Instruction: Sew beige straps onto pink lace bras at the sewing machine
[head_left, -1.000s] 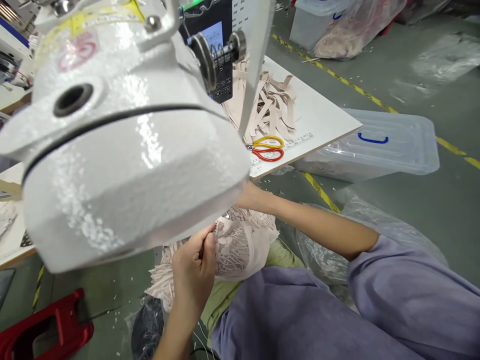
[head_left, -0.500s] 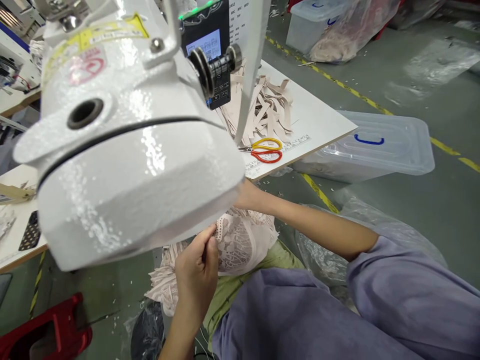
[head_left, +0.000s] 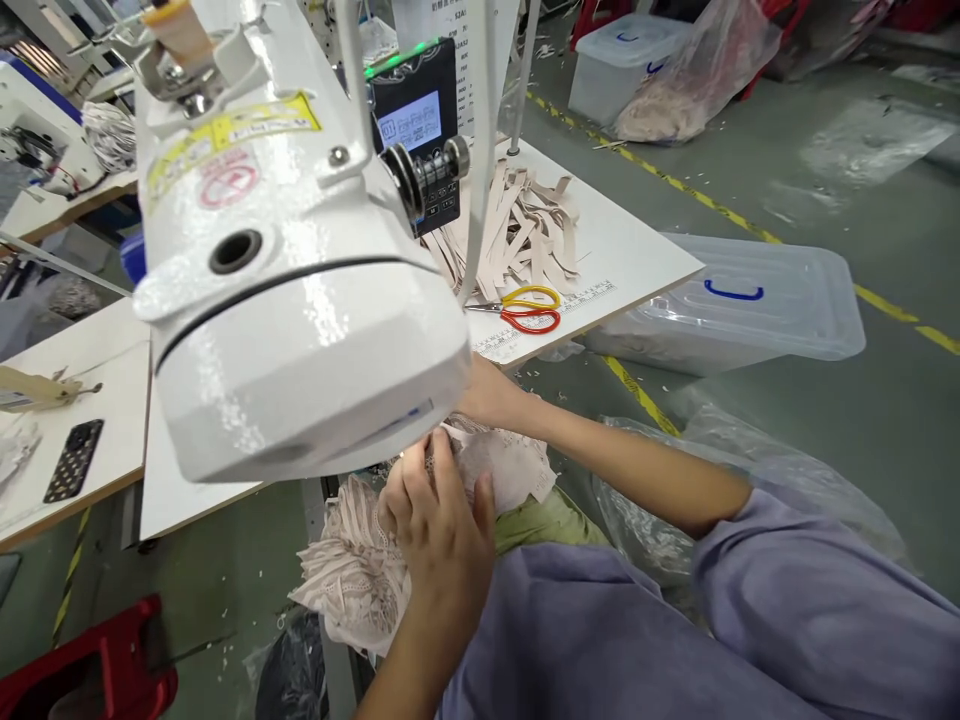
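Note:
A bundle of pale pink lace fabric (head_left: 352, 570) lies in my lap under the head of a white sewing machine (head_left: 300, 340). My left hand (head_left: 442, 515) rests on top of the lace, its fingers curled over it and its thumb spread to the right. My right hand (head_left: 487, 395) reaches in from the right, just under the machine head. Only its wrist and back show, and its fingers are hidden behind the machine. My purple sleeves fill the lower right.
On the white table (head_left: 637, 250) lie yellow and red scissors (head_left: 529, 308) and a pile of beige strips (head_left: 517, 225). A black control panel (head_left: 416, 130) sits behind the machine. A clear plastic box (head_left: 750, 310), a plastic bag (head_left: 757, 460) and a red stool (head_left: 97, 670) are on the floor. A phone (head_left: 73, 460) lies on the left table.
My left hand went from pinching the lace edge to lying over the lace, a little further right. The view has pulled back from the machine head, which now shows more of the table.

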